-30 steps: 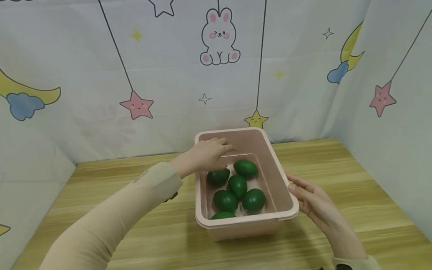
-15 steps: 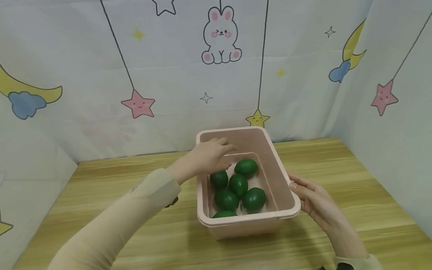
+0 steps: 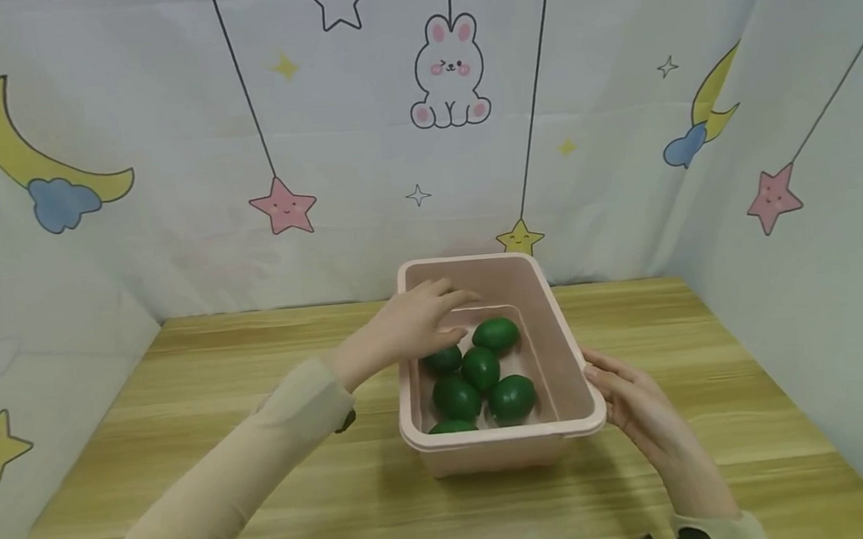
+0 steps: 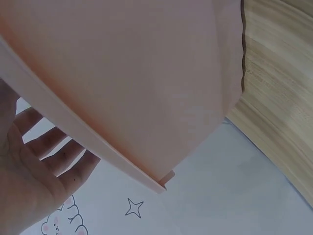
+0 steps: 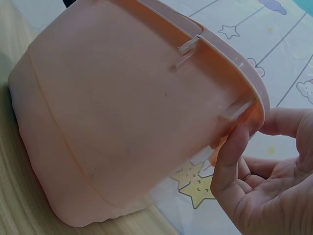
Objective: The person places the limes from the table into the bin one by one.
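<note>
A pink plastic bin (image 3: 481, 437) sits on the table with several dark green, smooth oval fruits (image 3: 511, 399) on its floor. Over its left rim reaches my left hand (image 3: 416, 321), fingers spread and holding nothing, thumb just above the leftmost fruit (image 3: 444, 360), which it partly covers. In the left wrist view, the left hand (image 4: 44, 166) shows beside the bin's rim (image 4: 83, 127), its fingers apart. My right hand (image 3: 648, 417) pinches the bin's right rim between thumb and fingers; the right wrist view shows the fingertips (image 5: 237, 139) at the lip.
The wood-grain table (image 3: 281, 480) extends around the bin. A white cloth (image 3: 346, 125) printed with stars, moons and a rabbit hangs close behind the bin and along both sides.
The leftmost fruit under my left hand has turned slightly, and the left hand has dipped a little over it. My right hand stays on the rim. The head view has shifted slightly.
</note>
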The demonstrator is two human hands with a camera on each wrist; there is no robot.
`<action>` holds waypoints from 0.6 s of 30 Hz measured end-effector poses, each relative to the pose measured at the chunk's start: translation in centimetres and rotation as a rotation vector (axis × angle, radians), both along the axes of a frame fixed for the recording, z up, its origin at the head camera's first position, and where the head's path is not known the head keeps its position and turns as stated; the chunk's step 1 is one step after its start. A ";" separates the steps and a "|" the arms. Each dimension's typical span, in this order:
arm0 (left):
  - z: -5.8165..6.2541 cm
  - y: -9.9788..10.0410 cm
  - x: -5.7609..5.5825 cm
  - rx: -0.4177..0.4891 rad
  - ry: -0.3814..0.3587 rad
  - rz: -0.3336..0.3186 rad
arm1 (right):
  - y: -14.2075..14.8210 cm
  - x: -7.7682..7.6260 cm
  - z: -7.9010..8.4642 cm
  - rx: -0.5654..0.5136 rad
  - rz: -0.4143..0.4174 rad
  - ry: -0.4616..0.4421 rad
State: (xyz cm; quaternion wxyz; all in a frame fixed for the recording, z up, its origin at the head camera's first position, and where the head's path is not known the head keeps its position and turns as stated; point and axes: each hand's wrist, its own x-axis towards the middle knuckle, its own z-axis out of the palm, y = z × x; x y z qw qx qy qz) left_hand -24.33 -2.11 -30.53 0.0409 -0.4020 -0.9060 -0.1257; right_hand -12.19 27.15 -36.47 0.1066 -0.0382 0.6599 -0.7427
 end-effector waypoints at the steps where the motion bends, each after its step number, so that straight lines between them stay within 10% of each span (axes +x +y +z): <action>1: 0.0 -0.1 0.1 0.009 0.003 0.005 | 0.1 0.0 0.0 0.006 -0.001 -0.001; 18: -0.9 -1.6 3.3 0.181 0.114 0.058 | 1.5 0.7 0.9 0.343 -0.233 0.071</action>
